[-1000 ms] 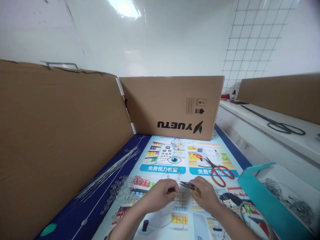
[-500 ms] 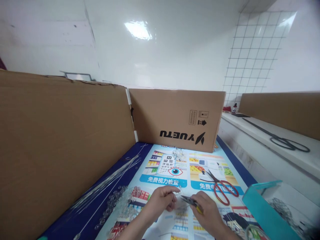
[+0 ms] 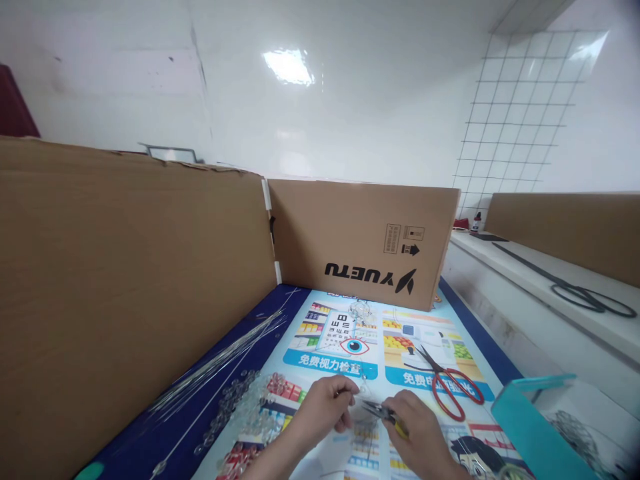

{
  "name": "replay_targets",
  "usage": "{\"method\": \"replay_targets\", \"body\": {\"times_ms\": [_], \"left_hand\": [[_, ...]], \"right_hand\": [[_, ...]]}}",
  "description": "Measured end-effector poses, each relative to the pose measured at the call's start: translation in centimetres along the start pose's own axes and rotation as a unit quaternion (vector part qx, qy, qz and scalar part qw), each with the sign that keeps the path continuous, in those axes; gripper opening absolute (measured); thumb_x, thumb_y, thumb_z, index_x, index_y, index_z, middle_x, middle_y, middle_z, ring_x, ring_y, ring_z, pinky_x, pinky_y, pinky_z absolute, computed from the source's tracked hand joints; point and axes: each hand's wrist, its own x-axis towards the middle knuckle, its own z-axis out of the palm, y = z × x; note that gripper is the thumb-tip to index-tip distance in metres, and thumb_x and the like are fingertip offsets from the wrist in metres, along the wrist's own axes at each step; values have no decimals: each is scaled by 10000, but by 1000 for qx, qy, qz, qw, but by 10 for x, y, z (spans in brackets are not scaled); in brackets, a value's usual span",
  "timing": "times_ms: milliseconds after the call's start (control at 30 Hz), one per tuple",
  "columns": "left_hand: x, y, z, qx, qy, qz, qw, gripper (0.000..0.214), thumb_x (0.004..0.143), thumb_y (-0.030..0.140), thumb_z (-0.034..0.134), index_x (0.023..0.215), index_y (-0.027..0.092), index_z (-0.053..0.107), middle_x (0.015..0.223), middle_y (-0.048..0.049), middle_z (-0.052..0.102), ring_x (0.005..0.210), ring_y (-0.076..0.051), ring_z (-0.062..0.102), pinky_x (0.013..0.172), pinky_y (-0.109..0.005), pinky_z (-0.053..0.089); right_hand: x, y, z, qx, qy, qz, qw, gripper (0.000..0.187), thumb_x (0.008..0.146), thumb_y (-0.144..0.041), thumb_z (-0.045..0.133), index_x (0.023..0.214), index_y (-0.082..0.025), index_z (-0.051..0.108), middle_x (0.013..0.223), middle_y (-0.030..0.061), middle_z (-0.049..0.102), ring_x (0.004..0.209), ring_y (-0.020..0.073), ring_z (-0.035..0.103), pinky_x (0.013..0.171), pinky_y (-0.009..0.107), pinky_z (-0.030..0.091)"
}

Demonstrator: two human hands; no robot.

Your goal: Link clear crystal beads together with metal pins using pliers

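My left hand (image 3: 323, 408) is closed in a pinch above the printed table cover, on what looks like a thin, barely visible wire. Close by its fingertips hangs a small clear bead (image 3: 364, 378). In my right hand (image 3: 417, 427) is a pair of needle-nose pliers (image 3: 376, 409) with yellow on the handle. The pliers' jaws point left towards the left fingertips, a small gap away. Left of my left hand lie piles of clear beads (image 3: 253, 407) and red beads (image 3: 235, 461). Red-handled scissors (image 3: 453, 393) rest beyond my right hand.
A bundle of straight wires (image 3: 220, 360) lies along the left cardboard wall (image 3: 125, 267). Another cardboard panel (image 3: 360, 233) stands at the back, with a clear beaded wire piece (image 3: 361, 311) before it. At right are a teal box (image 3: 540, 420) and large black scissors (image 3: 575, 290) on a ledge.
The view has turned slightly left, so the scene sits a little further right and lower. The pliers' jaws have tilted slightly. Both hands keep their grips.
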Motion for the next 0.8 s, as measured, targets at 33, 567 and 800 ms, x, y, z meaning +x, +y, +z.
{"method": "replay_targets", "body": {"times_ms": [33, 567, 800], "left_hand": [[0, 0, 0, -2, -6, 0, 1000, 223, 699, 202, 423, 849, 141, 577, 739, -2, 579, 479, -99, 603, 370, -160, 395], [-8, 18, 0, -120, 8, -5, 993, 147, 681, 269, 587, 742, 137, 565, 604, -20, 626, 593, -148, 604, 460, -200, 408], [-6, 14, 6, -182, 68, -26, 981, 173, 656, 271, 613, 748, 150, 530, 567, 4, 586, 607, -187, 636, 451, -209, 399]], "right_hand": [[0, 0, 0, -1, -1, -1, 1000, 227, 770, -182, 529, 986, -247, 533, 876, 54, 552, 820, 204, 542, 700, 335, 466], [5, -11, -11, -100, 32, -62, 993, 309, 742, -118, 499, 1035, -210, 539, 882, 67, 540, 847, 220, 503, 739, 374, 427], [5, -18, -12, -144, 58, -80, 985, 260, 777, -149, 493, 1025, -191, 557, 854, 72, 527, 796, 213, 477, 701, 372, 395]]}}
